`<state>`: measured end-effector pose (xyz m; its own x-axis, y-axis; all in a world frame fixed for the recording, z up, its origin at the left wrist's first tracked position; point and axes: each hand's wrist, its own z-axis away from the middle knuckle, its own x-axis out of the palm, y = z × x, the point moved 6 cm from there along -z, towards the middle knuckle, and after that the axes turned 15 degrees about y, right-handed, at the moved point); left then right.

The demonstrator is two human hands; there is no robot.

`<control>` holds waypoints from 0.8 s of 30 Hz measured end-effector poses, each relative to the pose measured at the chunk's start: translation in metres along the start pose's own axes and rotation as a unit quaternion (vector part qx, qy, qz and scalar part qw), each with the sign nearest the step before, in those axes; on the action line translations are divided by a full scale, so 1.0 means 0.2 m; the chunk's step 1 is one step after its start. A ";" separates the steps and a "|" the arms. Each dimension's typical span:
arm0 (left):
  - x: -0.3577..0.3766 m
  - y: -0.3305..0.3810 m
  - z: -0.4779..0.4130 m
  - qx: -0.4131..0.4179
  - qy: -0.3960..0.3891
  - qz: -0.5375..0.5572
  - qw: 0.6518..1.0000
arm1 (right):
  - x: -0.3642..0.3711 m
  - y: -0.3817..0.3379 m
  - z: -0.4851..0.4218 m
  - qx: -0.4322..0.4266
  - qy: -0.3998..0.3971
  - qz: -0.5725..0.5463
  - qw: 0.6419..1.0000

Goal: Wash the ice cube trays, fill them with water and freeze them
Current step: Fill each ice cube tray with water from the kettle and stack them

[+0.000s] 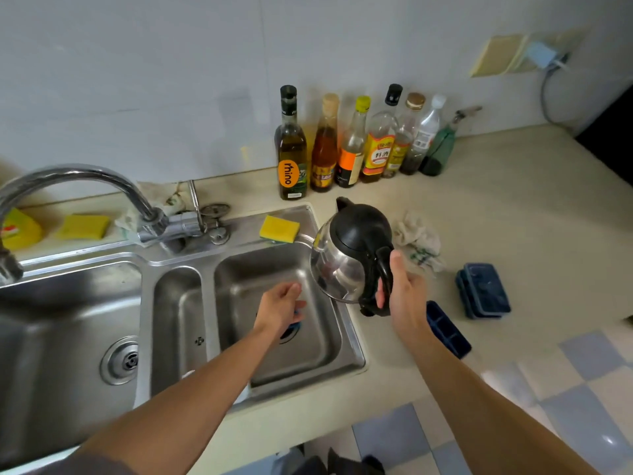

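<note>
My right hand [406, 289] grips the black handle of a glass kettle [346, 255] with a black lid, held tilted over the right edge of the sink. My left hand [279, 303] hovers over the right sink basin [308, 354] with its fingers loosely curled and nothing in it. A blue object [297, 317] lies partly hidden under that hand, near the drain. A dark blue ice cube tray [448, 330] lies on the counter just right of the sink. Farther right stands a stack of dark blue trays [483, 291].
A steel faucet [78, 186] arches over the left basin [68, 337]. Yellow sponges [279, 229] sit on the sink rim. Several bottles [356, 145] line the wall. A crumpled cloth [419, 243] lies behind the kettle on the beige counter [531, 217].
</note>
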<state>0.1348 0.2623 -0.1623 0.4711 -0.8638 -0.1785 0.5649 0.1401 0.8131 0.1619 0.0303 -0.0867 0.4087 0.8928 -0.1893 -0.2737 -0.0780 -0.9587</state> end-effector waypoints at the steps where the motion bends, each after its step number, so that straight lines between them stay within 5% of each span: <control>1: -0.01 -0.02 0.01 -0.005 0.006 0.005 1.000 | -0.03 0.01 0.02 0.005 -0.001 -0.002 1.000; 14: -0.08 -0.19 0.28 -0.005 0.014 0.092 0.996 | -0.25 -0.07 0.22 -0.028 -0.100 0.045 0.994; 24: -0.16 -0.38 0.38 -0.082 0.024 0.138 0.987 | -0.19 -0.10 0.36 -0.033 -0.164 0.079 0.983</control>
<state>0.0253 0.2430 -0.1753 0.6516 -0.7585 0.0093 0.5103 0.4475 0.7344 0.0898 0.0289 -0.0446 0.0603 0.9612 -0.2693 -0.2503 -0.2466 -0.9363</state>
